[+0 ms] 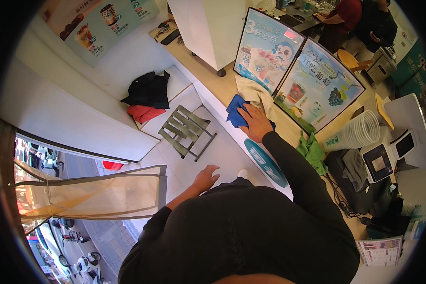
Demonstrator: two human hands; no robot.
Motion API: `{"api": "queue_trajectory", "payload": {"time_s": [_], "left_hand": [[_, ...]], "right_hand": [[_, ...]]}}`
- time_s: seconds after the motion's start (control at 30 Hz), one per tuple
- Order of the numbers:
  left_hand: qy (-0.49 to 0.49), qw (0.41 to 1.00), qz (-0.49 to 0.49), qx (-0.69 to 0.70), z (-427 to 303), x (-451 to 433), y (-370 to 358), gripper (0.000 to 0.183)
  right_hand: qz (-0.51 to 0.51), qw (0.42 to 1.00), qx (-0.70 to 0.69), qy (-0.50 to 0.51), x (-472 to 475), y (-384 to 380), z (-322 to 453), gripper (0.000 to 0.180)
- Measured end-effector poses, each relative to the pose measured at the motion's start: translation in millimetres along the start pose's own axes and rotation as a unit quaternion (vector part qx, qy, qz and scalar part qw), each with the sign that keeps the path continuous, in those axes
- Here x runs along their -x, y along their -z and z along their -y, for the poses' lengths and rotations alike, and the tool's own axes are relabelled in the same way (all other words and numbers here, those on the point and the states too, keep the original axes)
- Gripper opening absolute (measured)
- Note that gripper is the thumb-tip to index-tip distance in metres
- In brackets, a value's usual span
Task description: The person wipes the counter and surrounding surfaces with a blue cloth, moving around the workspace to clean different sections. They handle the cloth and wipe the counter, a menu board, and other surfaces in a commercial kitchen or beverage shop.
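My right hand (257,122) lies on a folded blue cloth (237,110) at the edge of the wood-topped counter (213,76), fingers spread over the fabric. Against the same hand rests a cream cloth (253,93), bunched at the foot of a hinged pair of framed poster boards (269,49). My left hand (204,180) hangs beside my body above the tiled floor, holding nothing, its fingers apart. Further along the counter, past my right forearm, lies a crumpled green cloth (313,152).
A folding stool (185,129) stands on the floor ahead of me. Clear plastic cups (358,129), a payment terminal (379,161) and cables (340,198) crowd the counter's right. Dark clothing (149,88) lies on a ledge. Two people (344,21) stand behind the counter. A curtain (92,195) hangs at the doorway.
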State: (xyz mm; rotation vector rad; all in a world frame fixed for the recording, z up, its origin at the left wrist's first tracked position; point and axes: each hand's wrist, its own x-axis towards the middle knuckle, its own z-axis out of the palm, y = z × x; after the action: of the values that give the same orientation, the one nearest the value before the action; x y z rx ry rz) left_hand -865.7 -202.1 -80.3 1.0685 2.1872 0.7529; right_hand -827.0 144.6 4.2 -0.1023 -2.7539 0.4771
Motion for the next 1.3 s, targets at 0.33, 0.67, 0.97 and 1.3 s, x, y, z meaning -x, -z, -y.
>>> {"api": "queue_trajectory", "payload": {"time_s": [0.33,0.67,0.97,1.3], "left_hand": [[-0.181,0.963,-0.166,-0.109,-119.0,-175.8,108.5,0.075],[-0.226,0.947,-0.176,-0.144,-105.7,-246.4,121.0,0.081],[-0.374,0.915,-0.047,-0.146,-118.7,-232.2,127.1,0.078],[-0.497,0.856,0.119,-0.078,-144.7,-246.8,113.7,0.067]], "right_hand": [[-0.046,0.997,-0.061,-0.021,-78.0,-35.4,-17.7,0.071],[-0.036,0.992,-0.071,-0.097,-92.6,-33.2,-24.2,0.064],[-0.047,0.992,-0.038,-0.111,-32.5,-1.2,-6.6,0.055],[-0.070,0.974,0.022,-0.214,44.6,19.6,24.3,0.056]]}}
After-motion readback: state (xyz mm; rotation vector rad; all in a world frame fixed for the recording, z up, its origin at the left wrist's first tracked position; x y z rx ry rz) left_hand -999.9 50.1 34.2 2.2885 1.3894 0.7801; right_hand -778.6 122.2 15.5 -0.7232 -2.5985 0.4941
